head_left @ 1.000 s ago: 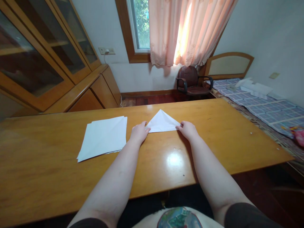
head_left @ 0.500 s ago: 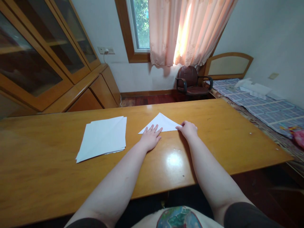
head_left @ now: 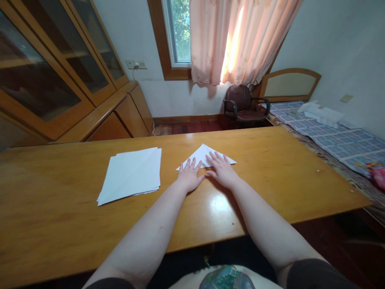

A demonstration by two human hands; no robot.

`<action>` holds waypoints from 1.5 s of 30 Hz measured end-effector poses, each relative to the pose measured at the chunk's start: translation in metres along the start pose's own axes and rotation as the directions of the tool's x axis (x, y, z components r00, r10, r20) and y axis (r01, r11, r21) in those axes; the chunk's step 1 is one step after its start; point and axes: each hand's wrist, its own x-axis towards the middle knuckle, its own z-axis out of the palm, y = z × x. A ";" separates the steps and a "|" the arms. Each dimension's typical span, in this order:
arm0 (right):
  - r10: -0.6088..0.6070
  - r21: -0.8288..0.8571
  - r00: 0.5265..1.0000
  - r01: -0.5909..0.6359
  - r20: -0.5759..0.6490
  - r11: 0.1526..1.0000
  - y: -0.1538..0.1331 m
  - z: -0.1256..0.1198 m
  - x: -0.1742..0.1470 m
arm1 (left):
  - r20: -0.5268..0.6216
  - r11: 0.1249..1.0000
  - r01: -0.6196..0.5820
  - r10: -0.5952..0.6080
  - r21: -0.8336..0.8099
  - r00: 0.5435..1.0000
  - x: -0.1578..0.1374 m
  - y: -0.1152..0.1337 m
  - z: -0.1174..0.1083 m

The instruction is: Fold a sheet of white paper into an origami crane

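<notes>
A sheet of white paper folded into a triangle lies flat on the wooden table, its peak pointing away from me. My left hand rests on the left part of its near edge, fingers spread. Beside it, my right hand lies with outstretched fingers over the right half of the triangle. The two thumbs come close together just below the near edge. Part of that edge is hidden under the hands. Left of my hands sits a stack of white paper with slightly uneven edges.
A wooden cabinet with glass doors stands at the left, beyond the table. Past the far edge are a brown armchair and a curtained window. A bed with a checked cover lies along the right.
My right hand has let go of the triangle's right corner and moved left, flattening onto the paper next to my left hand. The left hand stays nearly in place, its thumb slightly lower.
</notes>
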 end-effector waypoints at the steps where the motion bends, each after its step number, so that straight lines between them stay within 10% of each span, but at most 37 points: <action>1: -0.069 0.040 0.994 0.066 0.085 0.997 -0.007 0.005 0.001 | 0.001 1.000 -0.003 0.003 0.000 1.000 0.001 0.000 0.000; 6: 0.091 0.029 0.952 -0.104 0.292 0.994 -0.008 0.014 0.001 | 0.025 1.000 -0.003 0.003 -0.020 1.000 0.001 -0.001 -0.003; 16: 0.445 -0.058 0.837 -0.452 0.319 0.890 0.036 -0.003 -0.009 | -0.040 0.998 0.059 -0.059 0.009 0.998 -0.001 0.000 -0.002; 23: 0.487 -0.072 0.840 -0.485 0.239 0.872 0.032 0.012 -0.004 | -0.069 0.967 -0.251 0.254 0.045 0.965 0.006 0.017 0.001; 32: 0.493 -0.074 0.842 -0.490 0.220 0.869 0.034 0.012 0.001 | 0.051 0.998 0.066 -0.067 0.017 0.996 -0.004 -0.002 -0.011; 38: 0.496 -0.084 0.846 -0.489 0.196 0.868 0.033 0.014 0.002 | 0.048 0.914 0.402 -0.404 0.055 0.913 -0.006 -0.013 -0.013; 45: 0.482 -0.081 0.865 -0.476 0.139 0.876 0.032 0.017 0.007 | -0.094 0.848 0.512 -0.504 0.137 0.859 -0.007 -0.022 -0.013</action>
